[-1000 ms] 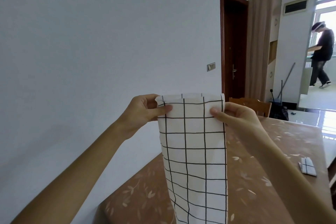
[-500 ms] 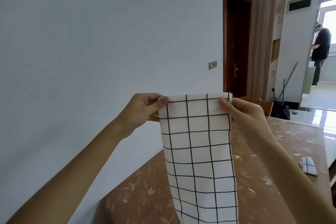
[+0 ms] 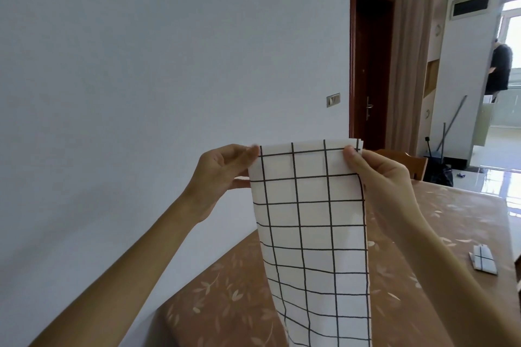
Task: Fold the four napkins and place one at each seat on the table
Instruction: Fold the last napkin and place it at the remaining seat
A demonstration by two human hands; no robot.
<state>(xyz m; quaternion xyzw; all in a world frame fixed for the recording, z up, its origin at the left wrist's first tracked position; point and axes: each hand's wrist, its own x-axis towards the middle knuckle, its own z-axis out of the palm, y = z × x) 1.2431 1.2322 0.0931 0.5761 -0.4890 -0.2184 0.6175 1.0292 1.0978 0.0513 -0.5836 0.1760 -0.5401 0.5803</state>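
Above the bench (image 3: pixel 225 304), the left grip (image 3: pixel 222 172) and right grip (image 3: pixel 380 177) each pinch a top corner of the hanging checked napkin (image 3: pixel 310 220), while a folded napkin (image 3: pixel 482 259) lies near the bench's right edge.

A napkin (image 3: pixel 310 234) hangs over the bench (image 3: pixel 225 304); a folded napkin (image 3: pixel 482 258) lies right, a chair (image 3: pixel 406 162) behind.

Pinches the top corners of a white, black-checked napkin (image 3: pixel 307 220) with left grip (image 3: pixel 225 169) and right grip (image 3: pixel 377 175), holding it upright above the brown leaf-patterned surface (image 3: pixel 225 304). Shows a small folded napkin (image 3: pixel 482 258) lying flat at far right.
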